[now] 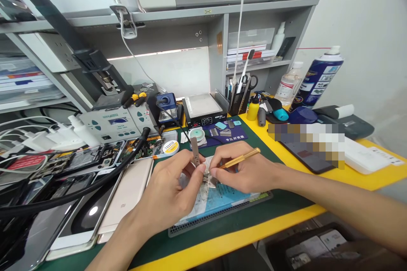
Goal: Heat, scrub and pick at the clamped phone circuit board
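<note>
My left hand (pixel 178 182) is closed, pinching a thin grey metal strip (pixel 194 149) that stands up between thumb and fingers; small holes show near its lower end. In my right hand (pixel 243 169) is a slim gold-handled tool (pixel 243 158), gripped like a pen, its handle slanting up to the right. The tool's working end is partly hidden by my fingers. Between the fingertips, small metal parts (pixel 206 176) are too small to make out. Both hands are close together over a blue and white work pad (pixel 219 201).
Several phones, including a gold one (pixel 129 192), lie at left under a thick black cable (pixel 95 192). Behind stand a grey soldering station (pixel 116 123), a hot plate (pixel 205 108) and a pen holder (pixel 240 99). A dark phone (pixel 305 152) and spray can (pixel 318 78) are at right.
</note>
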A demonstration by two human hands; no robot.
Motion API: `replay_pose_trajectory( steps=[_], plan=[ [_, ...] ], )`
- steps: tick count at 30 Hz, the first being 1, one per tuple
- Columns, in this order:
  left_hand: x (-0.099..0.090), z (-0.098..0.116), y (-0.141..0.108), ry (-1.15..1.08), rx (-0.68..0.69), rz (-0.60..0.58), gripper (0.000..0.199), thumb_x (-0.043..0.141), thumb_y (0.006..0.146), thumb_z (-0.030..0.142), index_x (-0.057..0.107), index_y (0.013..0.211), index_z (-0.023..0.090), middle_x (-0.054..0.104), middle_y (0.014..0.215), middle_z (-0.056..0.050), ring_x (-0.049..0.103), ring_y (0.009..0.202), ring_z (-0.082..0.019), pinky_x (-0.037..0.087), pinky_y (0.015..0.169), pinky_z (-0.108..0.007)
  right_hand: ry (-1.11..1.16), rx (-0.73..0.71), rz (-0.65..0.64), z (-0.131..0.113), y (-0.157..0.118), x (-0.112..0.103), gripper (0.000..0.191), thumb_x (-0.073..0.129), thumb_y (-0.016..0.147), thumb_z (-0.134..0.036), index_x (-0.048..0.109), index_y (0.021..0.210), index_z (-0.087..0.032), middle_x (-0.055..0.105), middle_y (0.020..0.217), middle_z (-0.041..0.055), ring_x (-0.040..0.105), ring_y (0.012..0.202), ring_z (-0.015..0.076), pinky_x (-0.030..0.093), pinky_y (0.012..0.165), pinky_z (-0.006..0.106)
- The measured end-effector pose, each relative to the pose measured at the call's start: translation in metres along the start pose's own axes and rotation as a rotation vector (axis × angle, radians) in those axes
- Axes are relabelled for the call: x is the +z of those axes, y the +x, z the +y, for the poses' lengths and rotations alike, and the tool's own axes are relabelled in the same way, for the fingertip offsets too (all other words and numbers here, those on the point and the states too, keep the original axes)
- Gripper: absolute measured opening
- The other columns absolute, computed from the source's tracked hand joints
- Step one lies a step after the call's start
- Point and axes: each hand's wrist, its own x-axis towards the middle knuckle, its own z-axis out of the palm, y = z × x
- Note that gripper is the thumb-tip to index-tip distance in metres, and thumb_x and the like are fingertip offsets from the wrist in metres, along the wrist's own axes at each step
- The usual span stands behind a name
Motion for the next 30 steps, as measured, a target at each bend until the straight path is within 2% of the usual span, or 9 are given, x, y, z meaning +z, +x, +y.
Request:
replay_pose_trajectory(
  steps=[9, 22, 30],
  plan=[
    [-0.0009, -0.0002, -0.0006, 0.002, -0.004, -0.006, 0.007, 0.06, 0.099, 0.022, 0.067, 0.098, 0.02, 0.071, 0.084, 0.002, 0.063, 0.067, -0.01, 0.049, 0.062, -0.02, 0.003, -0.004, -0.002, -0.0004, 0.0014, 0.0003, 0.012, 0.066, 0.084, -0.012, 0.075, 0.077, -0.01, 0.07, 0.068, 0.0038, 0.054, 0.056, 0.0096, 0.04, 0.051, 0.019],
    [-0.0005, -0.0024, 0.0, -0.012, -0.017, -0.011, 0.007, 0.06, 0.099, 0.024, 0.066, 0.098, 0.02, 0.071, 0.084, 0.004, 0.064, 0.068, -0.009, 0.049, 0.064, -0.019, -0.025, -0.041, -0.006, 0.0024, 0.0004, 0.0003, 0.01, 0.07, 0.087, -0.014, 0.079, 0.083, -0.011, 0.072, 0.072, 0.0041, 0.056, 0.058, 0.01, 0.042, 0.054, 0.02],
    [0.0, -0.002, -0.0009, -0.004, -0.009, -0.004, 0.007, 0.06, 0.099, 0.022, 0.067, 0.099, 0.02, 0.071, 0.084, 0.005, 0.063, 0.067, -0.007, 0.049, 0.062, -0.017, 0.003, -0.054, 0.002, 0.0014, -0.0002, 0.0015, 0.01, 0.069, 0.086, -0.012, 0.078, 0.083, -0.011, 0.073, 0.074, 0.0055, 0.062, 0.062, 0.0119, 0.044, 0.056, 0.02]
  ],
)
